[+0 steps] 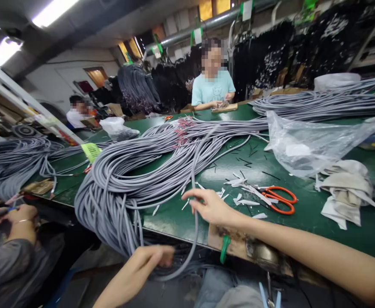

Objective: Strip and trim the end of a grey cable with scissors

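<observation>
Left to right: left hand (149, 259) sits low, below the table edge, fingers curled and pinched on the lower run of one thin grey rubber-sheathed cable (194, 239). That cable loops under and rises almost vertically to the right hand (211, 207), which sits higher, over the green tabletop (174, 218), thumb and fingers loosely closed round it. Cable long axis runs up and away from the hands into the big heap of grey cables (126, 179), up-left of both hands; right hand nearer the heap's top. Orange-handled scissors (279, 200) lie right of the right hand, apart, among white paper scraps (242, 188).
</observation>
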{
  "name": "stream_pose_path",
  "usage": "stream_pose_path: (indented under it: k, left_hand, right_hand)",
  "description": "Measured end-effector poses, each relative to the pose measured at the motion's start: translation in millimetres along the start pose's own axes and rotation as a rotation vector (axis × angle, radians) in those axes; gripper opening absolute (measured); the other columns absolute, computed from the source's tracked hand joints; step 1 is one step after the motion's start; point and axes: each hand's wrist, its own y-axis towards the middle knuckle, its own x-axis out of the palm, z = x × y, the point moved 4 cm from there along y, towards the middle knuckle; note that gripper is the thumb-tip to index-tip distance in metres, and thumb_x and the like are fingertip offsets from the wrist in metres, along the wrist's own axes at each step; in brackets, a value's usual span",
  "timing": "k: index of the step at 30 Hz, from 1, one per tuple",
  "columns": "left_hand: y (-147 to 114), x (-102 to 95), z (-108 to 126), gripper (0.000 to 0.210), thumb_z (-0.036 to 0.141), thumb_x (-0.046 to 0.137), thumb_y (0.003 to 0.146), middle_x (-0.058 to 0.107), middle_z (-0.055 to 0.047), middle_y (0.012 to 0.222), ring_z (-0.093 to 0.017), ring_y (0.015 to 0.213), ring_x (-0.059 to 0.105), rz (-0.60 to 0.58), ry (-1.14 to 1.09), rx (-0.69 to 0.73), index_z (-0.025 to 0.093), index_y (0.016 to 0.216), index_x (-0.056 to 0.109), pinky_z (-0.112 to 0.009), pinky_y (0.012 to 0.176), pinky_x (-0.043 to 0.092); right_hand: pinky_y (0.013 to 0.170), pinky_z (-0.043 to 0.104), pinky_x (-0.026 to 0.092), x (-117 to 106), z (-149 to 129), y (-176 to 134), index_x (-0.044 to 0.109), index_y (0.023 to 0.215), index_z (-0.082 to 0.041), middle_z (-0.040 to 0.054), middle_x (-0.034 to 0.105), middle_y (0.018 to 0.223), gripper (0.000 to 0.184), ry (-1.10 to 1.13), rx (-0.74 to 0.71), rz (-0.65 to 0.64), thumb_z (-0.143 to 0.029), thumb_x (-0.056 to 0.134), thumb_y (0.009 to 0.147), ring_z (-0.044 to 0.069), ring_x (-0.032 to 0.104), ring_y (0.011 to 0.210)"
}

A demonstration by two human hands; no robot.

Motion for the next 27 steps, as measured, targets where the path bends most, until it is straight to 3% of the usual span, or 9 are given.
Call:
stream_pose_path:
  k: [3, 6, 9, 11, 13, 16, 20, 23, 27]
  left_hand:
    - [50, -3.5, 33, 0.047, 0.048, 0.045, 0.083, 0.061, -0.012, 0.108, -0.02, 0.094, 0.059, 0.238, -0.415, 0.095, 0.016, 0.115, 0.057, -0.035, 0.086, 0.046]
    - [83, -2.1, 77, 0.049, 0.045, 0.053, 0.079, 0.06, -0.01, 0.093, -0.011, 0.064, 0.057, 0.467, -0.741, 0.256, 0.014, 0.117, 0.054, -0.023, 0.06, 0.048]
    - [83, 7.6, 107, 0.04, 0.039, 0.049, 0.083, 0.051, -0.001, 0.071, -0.005, 0.045, 0.036, 0.813, -0.571, 0.412, 0.018, 0.118, 0.054, -0.017, 0.043, 0.033]
    - [76, 22.8, 116, 0.043, 0.038, 0.043, 0.086, 0.048, -0.001, 0.072, -0.008, 0.052, 0.038, 0.958, -0.234, 0.467, 0.02, 0.125, 0.048, -0.019, 0.048, 0.034]
    - [75, 43.7, 117, 0.053, 0.041, 0.043, 0.085, 0.047, -0.003, 0.077, -0.012, 0.06, 0.044, 0.959, 0.115, 0.476, 0.018, 0.133, 0.038, -0.022, 0.054, 0.037]
    - [80, 75.0, 110, 0.061, 0.045, 0.044, 0.084, 0.047, -0.003, 0.079, -0.013, 0.061, 0.048, 0.884, 0.456, 0.437, 0.016, 0.136, 0.032, -0.022, 0.051, 0.034]
    - [86, 103.8, 108, 0.052, 0.04, 0.044, 0.086, 0.05, -0.002, 0.077, -0.012, 0.058, 0.049, 0.858, 0.581, 0.392, 0.02, 0.134, 0.036, -0.022, 0.047, 0.03]
    - [91, 112.8, 113, 0.034, 0.027, 0.047, 0.086, 0.054, -0.003, 0.08, -0.011, 0.062, 0.052, 0.817, 0.447, 0.44, 0.024, 0.119, 0.054, -0.021, 0.053, 0.037]
    - [95, 113.3, 122, 0.023, 0.013, 0.048, 0.084, 0.058, -0.007, 0.091, -0.014, 0.083, 0.057, 0.708, 0.223, 0.598, 0.016, 0.1, 0.064, -0.022, 0.074, 0.044]
  right_hand:
    - [0.051, 0.018, 0.033, 23, -11, -26, 0.063, 0.1, -0.021, -0.0035, 0.053, 0.057, 0.036, -0.256, -0.113, -0.285, -0.008, 0.044, 0.072, 0.008, 0.044, 0.052]
    - [0.048, 0.018, 0.03, 38, -16, -50, 0.06, 0.107, -0.022, -0.0017, 0.056, 0.058, 0.042, -0.467, -0.157, -0.469, -0.008, 0.043, 0.071, 0.01, 0.046, 0.054]
    - [0.047, 0.021, 0.029, 32, -21, -65, 0.061, 0.103, -0.022, 0.0004, 0.06, 0.062, 0.034, -0.627, -0.237, -0.489, -0.012, 0.044, 0.075, 0.012, 0.048, 0.052]
    - [0.049, 0.022, 0.031, 11, -24, -71, 0.064, 0.089, -0.02, 0.0026, 0.062, 0.066, 0.019, -0.698, -0.271, -0.327, -0.021, 0.047, 0.08, 0.012, 0.05, 0.054]
    - [0.051, 0.021, 0.034, -21, -23, -76, 0.063, 0.079, -0.016, 0.0028, 0.061, 0.065, 0.02, -0.638, -0.224, -0.044, -0.031, 0.051, 0.082, 0.011, 0.051, 0.054]
    - [0.046, 0.019, 0.035, -64, -13, -87, 0.059, 0.093, -0.016, -0.0015, 0.06, 0.061, 0.023, -0.385, -0.119, 0.329, -0.034, 0.057, 0.079, 0.007, 0.044, 0.044]
    - [0.045, 0.019, 0.037, -82, 1, -93, 0.063, 0.088, -0.017, -0.0015, 0.06, 0.057, 0.017, -0.23, -0.141, 0.406, -0.03, 0.054, 0.081, 0.007, 0.046, 0.043]
    - [0.051, 0.02, 0.044, -89, 15, -89, 0.063, 0.084, -0.016, 0.0014, 0.064, 0.065, 0.017, -0.062, -0.066, 0.442, -0.031, 0.054, 0.081, 0.01, 0.056, 0.053]
    - [0.052, 0.021, 0.047, -100, 31, -81, 0.06, 0.077, -0.015, 0.002, 0.064, 0.065, 0.02, 0.118, 0.063, 0.493, -0.035, 0.063, 0.073, 0.012, 0.06, 0.057]
